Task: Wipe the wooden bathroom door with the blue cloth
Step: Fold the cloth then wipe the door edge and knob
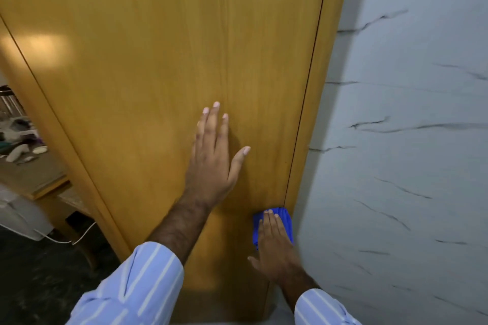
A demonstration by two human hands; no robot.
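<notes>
The wooden door (163, 60) fills most of the view, a smooth honey-coloured panel. My left hand (215, 155) lies flat on it near the middle, fingers spread, holding nothing. Lower down by the door's right edge, my right hand (277, 245) presses the folded blue cloth (284, 217) flat against the wood. Most of the cloth is hidden under my palm and fingers; only its top and sides show.
The door frame (319, 103) runs along the door's right edge, with a grey marble-patterned wall (409, 140) beyond it. At the left, past the door, are a wooden table (39, 182) with clutter, a white appliance (21, 214) with a cord, and dark floor (39, 285).
</notes>
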